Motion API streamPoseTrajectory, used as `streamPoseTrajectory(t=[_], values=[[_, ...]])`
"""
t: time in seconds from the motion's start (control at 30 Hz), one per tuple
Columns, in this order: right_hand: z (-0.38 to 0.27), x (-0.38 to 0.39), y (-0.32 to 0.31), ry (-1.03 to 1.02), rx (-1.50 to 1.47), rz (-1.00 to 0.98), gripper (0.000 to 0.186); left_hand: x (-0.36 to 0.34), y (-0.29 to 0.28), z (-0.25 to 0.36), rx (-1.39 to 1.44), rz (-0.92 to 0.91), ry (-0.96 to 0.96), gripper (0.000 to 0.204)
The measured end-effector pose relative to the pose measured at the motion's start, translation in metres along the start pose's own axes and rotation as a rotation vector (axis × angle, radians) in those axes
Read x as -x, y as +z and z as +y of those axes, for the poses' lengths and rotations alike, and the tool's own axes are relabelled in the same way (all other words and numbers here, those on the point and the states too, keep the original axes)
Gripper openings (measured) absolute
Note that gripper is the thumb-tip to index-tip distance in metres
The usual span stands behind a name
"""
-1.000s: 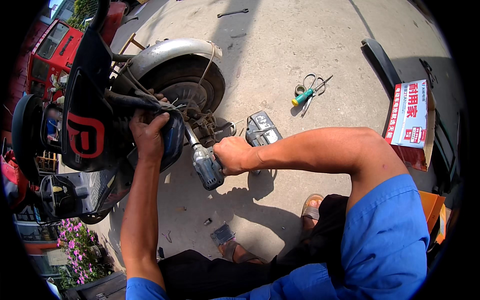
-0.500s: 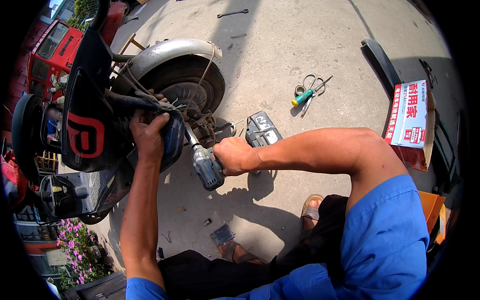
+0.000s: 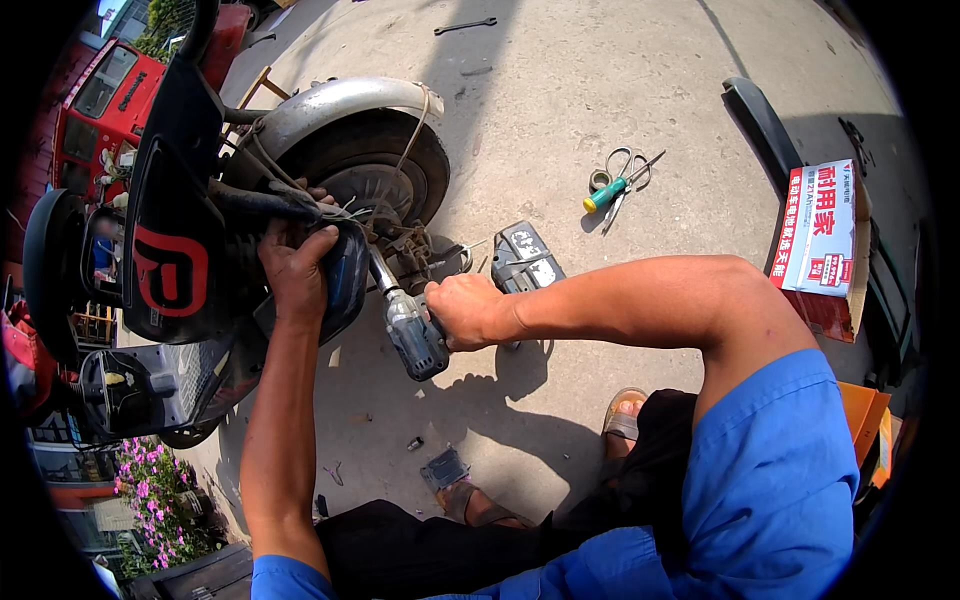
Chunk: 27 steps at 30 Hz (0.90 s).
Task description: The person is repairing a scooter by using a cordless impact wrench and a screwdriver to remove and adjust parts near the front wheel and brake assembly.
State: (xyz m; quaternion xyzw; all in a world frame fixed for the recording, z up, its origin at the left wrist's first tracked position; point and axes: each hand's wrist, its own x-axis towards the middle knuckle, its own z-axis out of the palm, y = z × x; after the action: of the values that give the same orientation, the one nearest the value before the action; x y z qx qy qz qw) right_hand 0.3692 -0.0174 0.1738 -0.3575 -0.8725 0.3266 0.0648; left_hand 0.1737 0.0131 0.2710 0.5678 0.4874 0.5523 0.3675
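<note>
There is room over the concrete (image 3: 545, 130) between scooter wheel (image 3: 428, 180) and scissors (image 3: 612, 211); nearer, the impact wrench (image 3: 417, 342) and right forearm (image 3: 610, 285) bar the way, and loose wires (image 3: 350, 212) seem to crowd the hub (image 3: 368, 188)

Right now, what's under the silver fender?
A dark tire and dusty wheel hub show. The silver fender covers the tire's top, and a black tube at your left hand hides part of its left side.
</note>
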Motion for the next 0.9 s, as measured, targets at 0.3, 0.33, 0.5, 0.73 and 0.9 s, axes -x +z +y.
streamPoseTrajectory(t=[0.3, 0.33, 0.5, 0.73, 0.9], values=[[0.007, -0.006, 0.002, -0.031, -0.009, -0.072, 0.047, 0.0, -0.001, 0.001, -0.006, 0.017, -0.022, 0.045], [0.007, -0.007, 0.003, -0.033, -0.019, -0.074, 0.047, 0.0, -0.001, 0.001, -0.009, 0.015, -0.017, 0.045], [0.011, -0.011, 0.008, -0.047, -0.007, -0.077, 0.045, -0.001, -0.002, 0.0, -0.022, 0.008, -0.015, 0.045], [0.013, -0.012, 0.013, -0.028, -0.042, -0.061, 0.042, -0.001, -0.003, -0.004, -0.032, 0.011, -0.007, 0.046], [-0.01, -0.008, -0.027, -0.016, 0.035, -0.175, 0.029, -0.002, -0.005, -0.006, -0.057, 0.017, -0.005, 0.047]])
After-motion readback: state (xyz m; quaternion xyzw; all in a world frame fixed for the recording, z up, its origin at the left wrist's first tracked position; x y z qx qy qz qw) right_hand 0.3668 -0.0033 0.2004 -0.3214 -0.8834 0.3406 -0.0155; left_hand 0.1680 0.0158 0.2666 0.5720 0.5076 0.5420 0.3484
